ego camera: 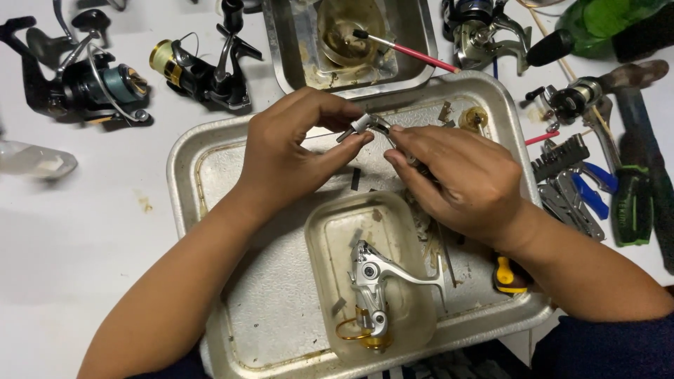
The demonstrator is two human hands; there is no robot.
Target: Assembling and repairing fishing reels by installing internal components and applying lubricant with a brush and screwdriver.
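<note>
No packages, labels, signs or screens visible.

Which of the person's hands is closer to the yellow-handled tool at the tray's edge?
Right. The right hand lies just above the yellow-handled tool, with its wrist almost over it. The left hand is farther off, across the metal tray.

white tabletop [77,231], lit evenly from above, faint stains, no walls visible

Counting now: two metal trays lying here, large tray [232,175] and small tray [421,42]; one plastic tub [330,238]; five fishing reels showing, first [84,77], second [200,70], third [484,28], fourth [572,98], fifth [372,288]; one brush [407,49].
</note>
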